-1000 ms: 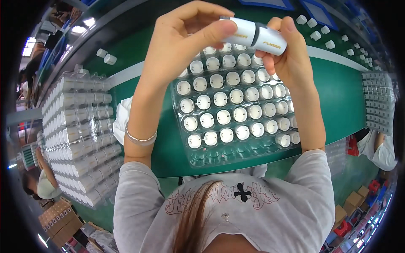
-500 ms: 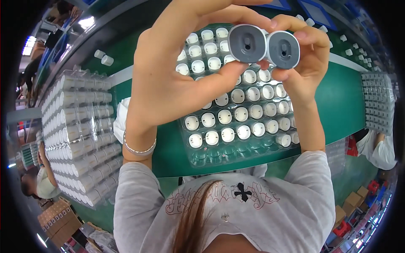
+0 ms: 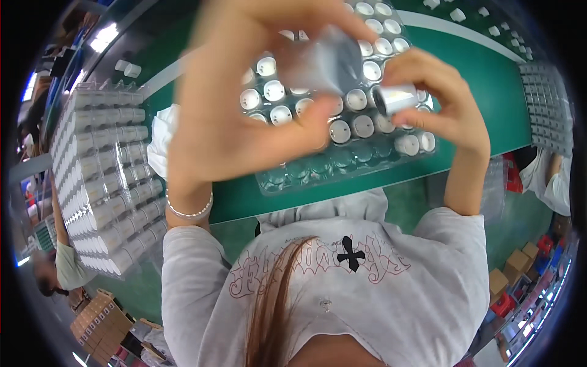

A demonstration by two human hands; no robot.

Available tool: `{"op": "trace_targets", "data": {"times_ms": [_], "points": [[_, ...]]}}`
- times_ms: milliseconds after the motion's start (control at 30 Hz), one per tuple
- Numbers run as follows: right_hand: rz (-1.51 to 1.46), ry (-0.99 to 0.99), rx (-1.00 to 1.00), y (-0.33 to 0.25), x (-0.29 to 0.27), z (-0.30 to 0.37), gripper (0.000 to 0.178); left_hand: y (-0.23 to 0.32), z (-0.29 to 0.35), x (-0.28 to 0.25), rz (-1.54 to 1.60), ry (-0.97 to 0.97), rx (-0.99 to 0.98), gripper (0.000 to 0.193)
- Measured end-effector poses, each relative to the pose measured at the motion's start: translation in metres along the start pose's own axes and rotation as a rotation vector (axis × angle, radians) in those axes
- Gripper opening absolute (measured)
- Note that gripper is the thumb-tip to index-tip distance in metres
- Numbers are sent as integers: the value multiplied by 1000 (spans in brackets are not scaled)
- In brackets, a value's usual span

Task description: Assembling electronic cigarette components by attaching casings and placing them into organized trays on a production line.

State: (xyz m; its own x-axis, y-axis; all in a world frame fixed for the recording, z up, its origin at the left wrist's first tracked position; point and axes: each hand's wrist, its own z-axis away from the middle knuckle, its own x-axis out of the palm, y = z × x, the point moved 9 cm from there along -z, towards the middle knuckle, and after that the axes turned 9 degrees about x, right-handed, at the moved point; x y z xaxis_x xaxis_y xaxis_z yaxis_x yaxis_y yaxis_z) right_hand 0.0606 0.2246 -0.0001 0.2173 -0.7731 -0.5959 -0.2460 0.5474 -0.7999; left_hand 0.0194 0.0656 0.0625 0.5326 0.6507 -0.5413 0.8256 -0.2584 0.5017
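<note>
My left hand (image 3: 226,116), smeared by motion, curls its fingers and thumb round a white cylindrical housing with a grey end (image 3: 337,61). To its right, my right hand (image 3: 445,101) pinches a second white cylindrical housing (image 3: 400,98) between thumb and fingers, its dark end facing left. Below both hands lies a clear plastic tray (image 3: 312,171) with rows of white round parts (image 3: 274,91) standing in its pockets. The nearest row of pockets is mostly without parts, apart from a few at its right end. My left hand hides part of the tray.
The tray rests on a green table (image 3: 489,122). Stacked trays of white cylinders (image 3: 104,177) stand at left, and another stack (image 3: 547,110) at far right. Loose white pieces (image 3: 457,14) lie at the back right. A person (image 3: 67,263) is at far left.
The two housings, side by side half a second ago, are now apart. My right hand has lowered and turned its housing sideways. My left hand is moving, and the view has shifted.
</note>
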Motion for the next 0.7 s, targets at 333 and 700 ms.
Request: {"op": "trace_targets", "data": {"times_ms": [333, 700], "points": [[311, 19, 313, 15, 47, 67, 38, -2, 41, 152, -34, -423, -106, 32], [445, 202, 247, 47, -38, 11, 48, -11, 28, 114, -221, -448, -99, 31]]}}
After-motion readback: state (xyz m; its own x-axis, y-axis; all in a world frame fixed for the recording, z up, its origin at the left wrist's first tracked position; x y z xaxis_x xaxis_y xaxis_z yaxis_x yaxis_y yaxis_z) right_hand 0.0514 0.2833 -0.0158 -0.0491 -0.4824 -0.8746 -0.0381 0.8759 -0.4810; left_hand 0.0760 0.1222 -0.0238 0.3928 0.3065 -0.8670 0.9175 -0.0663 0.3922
